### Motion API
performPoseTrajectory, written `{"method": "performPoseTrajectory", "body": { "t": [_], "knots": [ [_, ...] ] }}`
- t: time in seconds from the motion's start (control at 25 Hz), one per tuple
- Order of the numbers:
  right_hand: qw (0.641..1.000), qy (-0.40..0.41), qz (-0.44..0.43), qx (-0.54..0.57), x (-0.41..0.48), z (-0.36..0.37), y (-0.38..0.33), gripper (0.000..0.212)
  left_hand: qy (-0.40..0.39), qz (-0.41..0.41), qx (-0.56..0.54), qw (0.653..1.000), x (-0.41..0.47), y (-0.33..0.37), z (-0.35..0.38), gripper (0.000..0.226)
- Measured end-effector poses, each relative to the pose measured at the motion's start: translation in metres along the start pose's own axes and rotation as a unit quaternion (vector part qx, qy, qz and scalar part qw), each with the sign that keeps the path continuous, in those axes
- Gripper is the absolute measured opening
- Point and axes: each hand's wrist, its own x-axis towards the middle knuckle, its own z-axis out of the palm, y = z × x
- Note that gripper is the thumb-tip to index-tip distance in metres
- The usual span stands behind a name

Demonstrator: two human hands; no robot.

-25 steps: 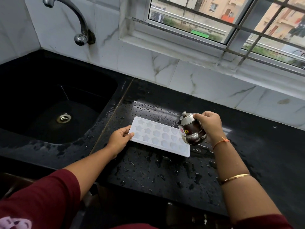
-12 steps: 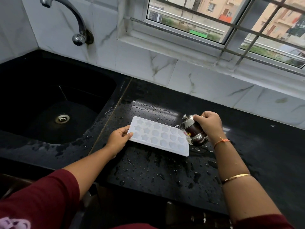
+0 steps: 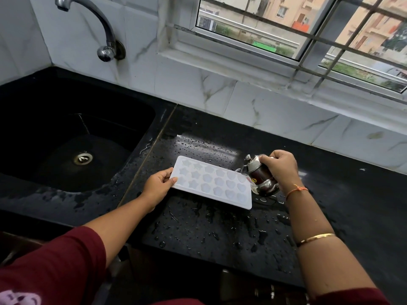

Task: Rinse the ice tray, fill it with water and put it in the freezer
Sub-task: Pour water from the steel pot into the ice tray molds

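A white ice tray (image 3: 212, 182) with star and heart moulds lies flat on the wet black counter (image 3: 220, 230). My left hand (image 3: 159, 186) grips its left end, thumb on top. My right hand (image 3: 280, 166) holds a small steel lidded pot (image 3: 259, 175) tilted left, its spout over the tray's right end. A thin stream of water seems to run from the spout to the tray.
The black sink (image 3: 72, 146) with a steel drain (image 3: 83, 158) lies to the left, under a curved steel tap (image 3: 103, 34) on the white tiled wall. A barred window (image 3: 308, 34) sits behind. Water drops cover the counter around the tray.
The pot has dropped lower and tipped further toward the tray's right end. My left hand stays on the tray's left end.
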Motion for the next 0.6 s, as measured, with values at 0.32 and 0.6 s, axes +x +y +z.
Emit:
{"method": "performPoseTrajectory", "body": {
  "t": [0.32,0.6],
  "knots": [
    [1.000,-0.001,0.007,0.009,0.0017,0.0023,0.0019,0.035,0.000,-0.005,-0.006,1.000,0.0018,-0.0018,-0.0014,0.048],
    [0.999,0.014,0.027,0.041,0.0028,-0.0039,0.0083,0.032,0.000,-0.004,-0.002,1.000,0.0025,-0.0036,-0.0026,0.048]
  ]
}}
